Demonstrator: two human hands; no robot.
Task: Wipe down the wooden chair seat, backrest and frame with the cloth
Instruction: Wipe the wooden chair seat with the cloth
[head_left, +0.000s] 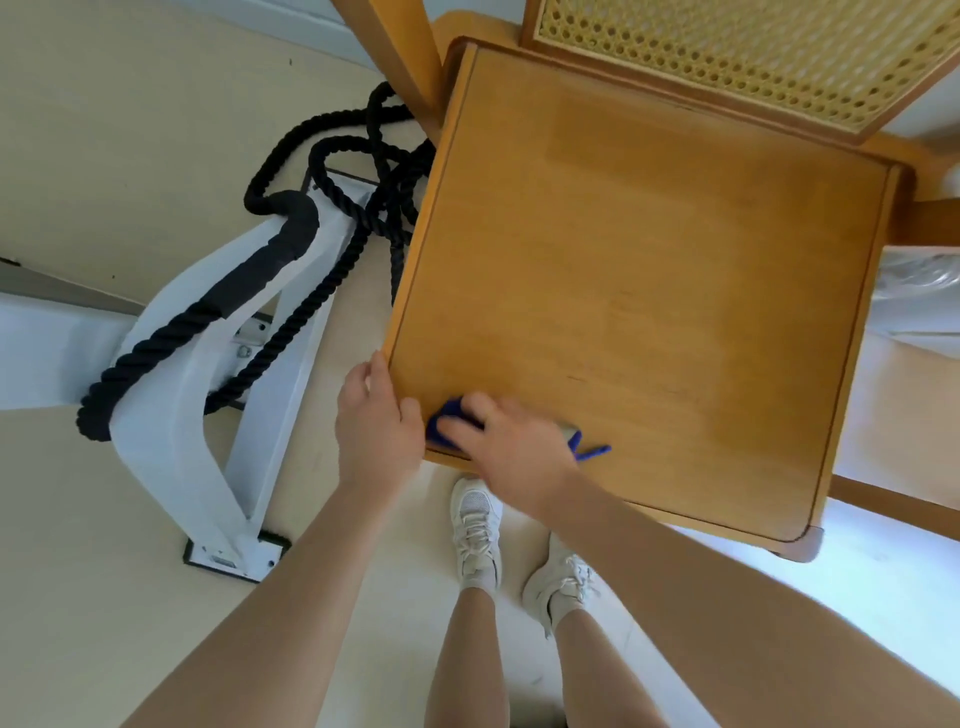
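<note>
A wooden chair stands in front of me with a flat square seat (649, 291) and a woven cane backrest (753, 57) at the top of the view. My right hand (514, 447) presses a blue cloth (449, 415) flat on the seat's near left corner; most of the cloth is hidden under the hand, and blue bits stick out on its right side. My left hand (376, 415) grips the seat's left front corner edge, thumb on top.
A thick black rope (332, 171) lies coiled on the floor left of the chair, draped over a white metal frame (176, 415). My two feet in white trainers (475, 525) stand just before the seat's front edge. Another wooden leg (395, 47) rises at top left.
</note>
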